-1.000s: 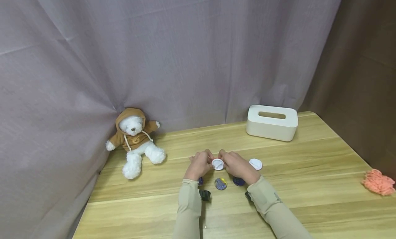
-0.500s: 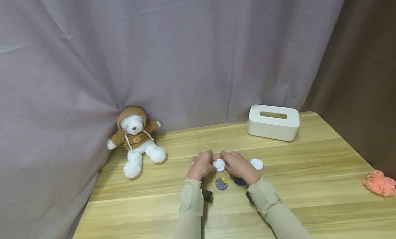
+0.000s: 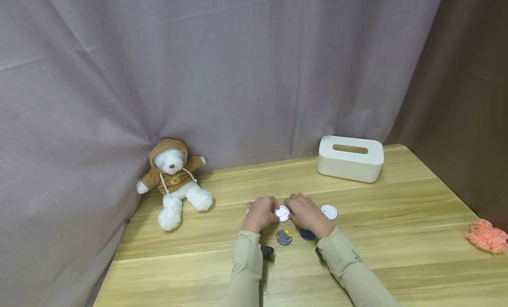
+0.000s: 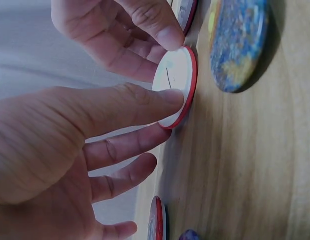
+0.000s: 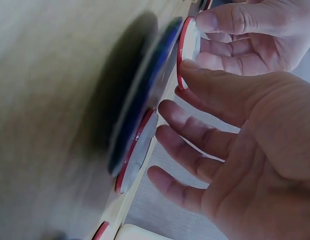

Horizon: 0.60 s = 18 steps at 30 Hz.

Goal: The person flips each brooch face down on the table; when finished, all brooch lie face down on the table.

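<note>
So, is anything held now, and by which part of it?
The white badge, at opposite sides of its rim, by the left hand and right hand.

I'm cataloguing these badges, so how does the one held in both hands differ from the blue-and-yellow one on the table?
The held badge shows a white side, while the blue-and-yellow badge shows a patterned face. The held badge is pinched by the left hand and right hand; the blue-and-yellow badge lies on the table, untouched. Both are round.
</note>
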Each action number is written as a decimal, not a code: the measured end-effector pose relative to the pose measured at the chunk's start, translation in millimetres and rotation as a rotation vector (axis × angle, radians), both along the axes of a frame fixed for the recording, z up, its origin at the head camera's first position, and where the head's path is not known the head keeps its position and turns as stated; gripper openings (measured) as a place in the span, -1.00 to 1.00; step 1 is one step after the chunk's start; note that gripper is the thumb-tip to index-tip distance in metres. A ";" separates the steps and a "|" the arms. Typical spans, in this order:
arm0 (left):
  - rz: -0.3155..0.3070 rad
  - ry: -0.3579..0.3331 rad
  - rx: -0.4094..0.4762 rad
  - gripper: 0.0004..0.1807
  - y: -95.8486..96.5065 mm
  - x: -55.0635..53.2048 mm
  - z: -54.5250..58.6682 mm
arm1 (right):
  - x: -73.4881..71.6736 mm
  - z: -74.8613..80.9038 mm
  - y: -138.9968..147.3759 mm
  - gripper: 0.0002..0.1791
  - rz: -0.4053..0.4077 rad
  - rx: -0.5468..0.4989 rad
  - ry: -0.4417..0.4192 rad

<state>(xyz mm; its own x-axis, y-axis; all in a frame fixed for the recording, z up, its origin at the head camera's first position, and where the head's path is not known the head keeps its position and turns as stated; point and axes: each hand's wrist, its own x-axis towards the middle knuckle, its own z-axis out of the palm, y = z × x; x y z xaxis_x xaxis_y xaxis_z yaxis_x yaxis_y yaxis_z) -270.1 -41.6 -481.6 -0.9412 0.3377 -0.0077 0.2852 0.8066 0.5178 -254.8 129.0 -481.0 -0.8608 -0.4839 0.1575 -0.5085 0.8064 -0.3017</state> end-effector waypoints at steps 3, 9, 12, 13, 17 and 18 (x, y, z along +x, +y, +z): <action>-0.001 0.004 0.004 -0.79 -0.7 0.3 0.0 | 1.9 1.5 -1.3 -0.93 -0.018 0.003 -0.005; -0.003 0.019 -0.018 -0.84 -1.3 -0.1 -2.3 | 3.0 1.1 -2.7 -0.91 -0.048 0.040 -0.045; -0.003 0.024 -0.034 -0.85 -1.0 -0.4 -3.1 | 2.6 0.2 -2.1 -0.87 -0.058 0.057 -0.054; -0.003 0.022 -0.039 -0.86 -1.1 -0.2 -3.4 | 2.6 -0.1 -2.2 -0.86 -0.059 0.059 -0.058; -0.009 0.019 -0.039 -0.86 -0.9 -0.4 -3.5 | 1.0 -0.1 -1.4 -0.87 -0.065 0.070 -0.072; -0.010 0.017 -0.033 -0.86 -0.9 -0.5 -3.3 | 0.2 0.4 -1.2 -0.88 -0.061 0.069 -0.076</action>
